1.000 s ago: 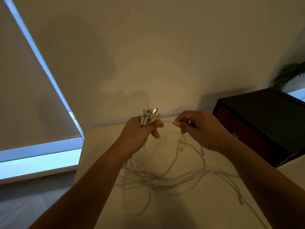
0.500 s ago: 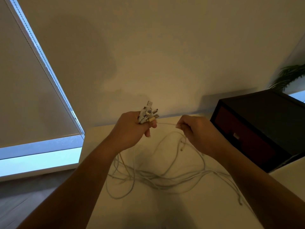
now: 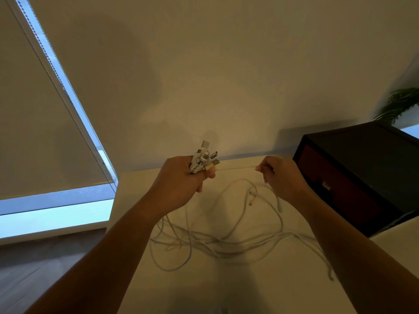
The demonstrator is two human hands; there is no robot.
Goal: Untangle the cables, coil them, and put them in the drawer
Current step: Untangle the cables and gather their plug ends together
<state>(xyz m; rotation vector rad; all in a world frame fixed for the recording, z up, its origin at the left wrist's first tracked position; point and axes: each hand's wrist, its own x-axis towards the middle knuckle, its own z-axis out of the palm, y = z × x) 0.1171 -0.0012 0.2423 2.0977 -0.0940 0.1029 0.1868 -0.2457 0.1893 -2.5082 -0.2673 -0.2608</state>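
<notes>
The right hand (image 3: pixel 284 177) has drawn away from the left hand (image 3: pixel 180 181), so the gap between them is wider than a second ago. A longer stretch of one white cable (image 3: pixel 235 168) now runs taut and nearly level from the bundle of plugs (image 3: pixel 204 158) to the right fingers (image 3: pixel 260 167). The plugs, which stood close together and upright in the left fist, now fan out and lean to the right, and the loose loop (image 3: pixel 172 267) on the surface (image 3: pixel 249 291) has been drawn in shorter, nearer the tangle
</notes>
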